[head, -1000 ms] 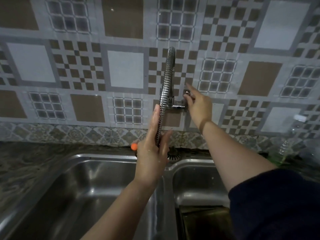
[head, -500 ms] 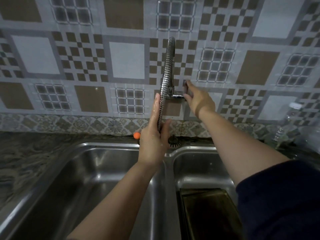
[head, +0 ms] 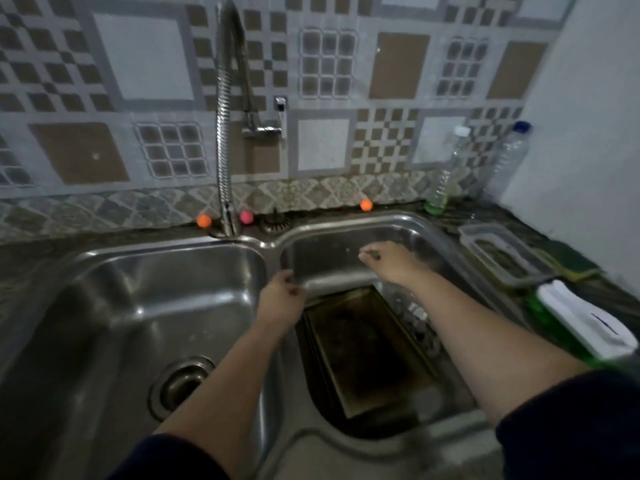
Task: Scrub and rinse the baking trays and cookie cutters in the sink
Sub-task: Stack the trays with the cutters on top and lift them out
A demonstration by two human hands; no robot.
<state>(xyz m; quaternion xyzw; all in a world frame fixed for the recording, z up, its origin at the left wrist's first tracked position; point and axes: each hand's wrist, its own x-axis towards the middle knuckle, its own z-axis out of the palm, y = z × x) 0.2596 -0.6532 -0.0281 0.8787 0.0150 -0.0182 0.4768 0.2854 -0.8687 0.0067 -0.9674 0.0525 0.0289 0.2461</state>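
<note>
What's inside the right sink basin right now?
A dark, grimy baking tray lies flat in the right basin, metal pieces, too blurred to identify, beside it. Whatever is under the tray is hidden.

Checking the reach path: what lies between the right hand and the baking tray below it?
Head view: only bare steel sink wall between right hand and baking tray.

A dark rectangular metal baking tray (head: pixel 367 348) fills the right steel basin's (head: pixel 346 251) floor. The left steel basin (head: pixel 138 289) lies open. A ribbed chrome tap hose (head: pixel 223 140) hangs above the divider.

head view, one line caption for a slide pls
Both hands, left and right, reach over the right basin where a dark baking tray lies.
</note>
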